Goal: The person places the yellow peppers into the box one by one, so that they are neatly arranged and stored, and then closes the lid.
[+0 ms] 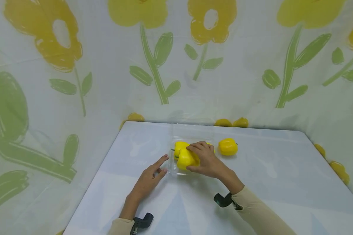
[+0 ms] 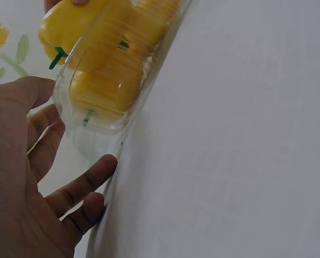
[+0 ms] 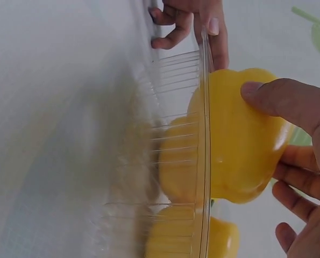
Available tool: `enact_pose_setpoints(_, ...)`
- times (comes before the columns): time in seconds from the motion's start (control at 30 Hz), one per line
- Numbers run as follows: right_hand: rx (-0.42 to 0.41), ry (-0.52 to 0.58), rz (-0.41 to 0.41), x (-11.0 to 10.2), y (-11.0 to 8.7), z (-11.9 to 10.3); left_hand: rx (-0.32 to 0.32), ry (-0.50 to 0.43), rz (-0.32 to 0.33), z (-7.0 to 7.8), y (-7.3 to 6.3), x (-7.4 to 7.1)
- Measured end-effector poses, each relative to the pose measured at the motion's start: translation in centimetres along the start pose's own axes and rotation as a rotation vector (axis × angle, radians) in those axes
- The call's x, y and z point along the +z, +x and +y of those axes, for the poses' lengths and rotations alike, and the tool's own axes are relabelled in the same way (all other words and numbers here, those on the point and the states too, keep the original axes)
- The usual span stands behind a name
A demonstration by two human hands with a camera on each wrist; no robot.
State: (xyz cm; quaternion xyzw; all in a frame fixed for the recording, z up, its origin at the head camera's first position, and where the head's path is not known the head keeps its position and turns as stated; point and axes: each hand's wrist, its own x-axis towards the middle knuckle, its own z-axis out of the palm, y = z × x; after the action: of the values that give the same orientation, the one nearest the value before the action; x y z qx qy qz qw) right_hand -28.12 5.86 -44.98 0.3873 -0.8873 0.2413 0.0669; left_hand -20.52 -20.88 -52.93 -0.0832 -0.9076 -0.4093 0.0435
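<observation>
My right hand (image 1: 209, 160) grips a yellow bell pepper (image 1: 186, 160), with the thumb on one side and the fingers on the other. In the right wrist view that pepper (image 3: 246, 145) is at the rim of a clear plastic box (image 3: 204, 161), partly above it. More yellow peppers (image 2: 108, 80) lie inside the box, seen through its ribbed wall in the left wrist view. My left hand (image 1: 148, 180) is at the box's left side, fingers spread and loosely bent. Its thumb is close to the rim; whether it touches, I cannot tell.
Another yellow bell pepper (image 1: 227, 147) lies on the white table (image 1: 267, 182), right of the box. The box's clear lid (image 1: 191, 130) stands raised at the back. Behind the table hangs a flower-printed cloth (image 1: 106, 98).
</observation>
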Motion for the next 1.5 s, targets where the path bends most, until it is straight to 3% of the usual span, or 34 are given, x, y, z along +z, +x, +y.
enact_pose_setpoints(0.33,0.049,-0.045,-0.065,0.6,-0.7,0.4,-0.008,-0.005,-0.010,0.2,0.2,0.6)
enact_pose_setpoints(0.63,0.042,-0.034,-0.087,0.5,-0.8,0.6,0.003,-0.013,-0.011,0.3,0.3,0.8)
enact_pose_setpoints(1.23,0.063,-0.008,-0.046,1.6,-0.7,1.1,0.008,0.000,-0.033,0.2,0.7,0.9)
enact_pose_setpoints(1.5,0.044,0.010,-0.057,2.1,0.0,0.7,0.005,0.016,0.000,-0.3,0.2,0.2)
